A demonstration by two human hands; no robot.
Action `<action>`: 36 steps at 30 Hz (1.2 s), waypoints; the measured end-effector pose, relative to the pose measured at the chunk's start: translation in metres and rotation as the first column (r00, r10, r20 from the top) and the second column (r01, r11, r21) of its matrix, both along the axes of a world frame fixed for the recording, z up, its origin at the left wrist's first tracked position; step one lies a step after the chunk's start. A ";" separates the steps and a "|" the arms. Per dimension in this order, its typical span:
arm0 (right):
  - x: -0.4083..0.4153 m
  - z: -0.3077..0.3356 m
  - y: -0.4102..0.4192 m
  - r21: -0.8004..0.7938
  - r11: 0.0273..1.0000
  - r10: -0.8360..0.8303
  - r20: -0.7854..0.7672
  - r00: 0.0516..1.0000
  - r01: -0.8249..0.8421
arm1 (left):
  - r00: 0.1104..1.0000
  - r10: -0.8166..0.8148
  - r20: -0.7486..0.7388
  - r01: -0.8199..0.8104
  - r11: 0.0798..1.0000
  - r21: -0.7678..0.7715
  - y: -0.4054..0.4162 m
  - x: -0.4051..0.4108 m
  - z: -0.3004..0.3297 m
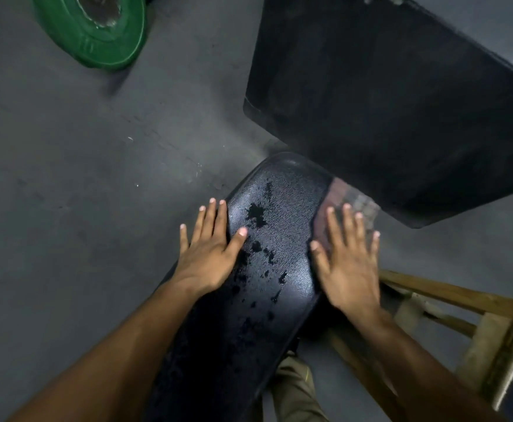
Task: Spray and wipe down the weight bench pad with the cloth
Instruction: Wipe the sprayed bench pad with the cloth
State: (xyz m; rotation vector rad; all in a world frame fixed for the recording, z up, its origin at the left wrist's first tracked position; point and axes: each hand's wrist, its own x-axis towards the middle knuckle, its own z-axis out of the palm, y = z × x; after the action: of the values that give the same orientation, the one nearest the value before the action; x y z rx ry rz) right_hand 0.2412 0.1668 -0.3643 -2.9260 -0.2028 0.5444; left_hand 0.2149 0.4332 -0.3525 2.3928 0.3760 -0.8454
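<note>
Cloth (351, 208) flat under right hand (348, 263)

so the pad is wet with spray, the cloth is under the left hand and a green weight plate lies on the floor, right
Not quite: in the head view the cloth is under the right hand, not the left hand, which lies bare on the pad's edge. The pad is wet, and the green weight plate does lie on the floor.

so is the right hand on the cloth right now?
Touching. The head view shows the right hand spread flat with its fingers lying on the cloth, pressing it on the right edge of the wet bench pad; no gap shows.
</note>
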 end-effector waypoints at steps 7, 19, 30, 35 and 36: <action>0.069 -0.013 0.052 -0.011 0.994 -0.104 0.043 0.994 0.104 | 0.997 -0.027 0.078 0.022 0.998 0.064 0.004 -0.013 -0.015; -0.006 0.003 0.035 -0.041 0.926 0.375 -0.042 0.926 -0.376 | 0.999 0.023 0.032 -0.022 0.999 -0.038 0.010 -0.009 -0.009; 0.052 -0.007 0.130 0.021 0.894 0.447 0.007 0.895 -0.447 | 0.991 0.110 0.072 -0.105 0.992 -0.070 0.007 -0.013 -0.012; 0.034 0.002 0.071 -0.022 0.882 0.470 -0.037 0.882 -0.471 | 0.993 0.112 0.029 -0.108 0.989 -0.099 0.010 -0.009 -0.009; 0.043 0.001 0.059 -0.050 0.907 0.416 -0.030 0.909 -0.417 | 0.994 0.107 0.024 -0.104 0.989 -0.104 0.011 -0.009 -0.009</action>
State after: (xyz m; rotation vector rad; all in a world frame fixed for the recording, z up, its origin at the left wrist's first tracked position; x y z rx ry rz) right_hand 0.2844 0.2259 -0.3631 -2.9335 -0.8390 0.6410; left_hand 0.2063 0.4438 -0.3618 2.2672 0.4335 -0.7618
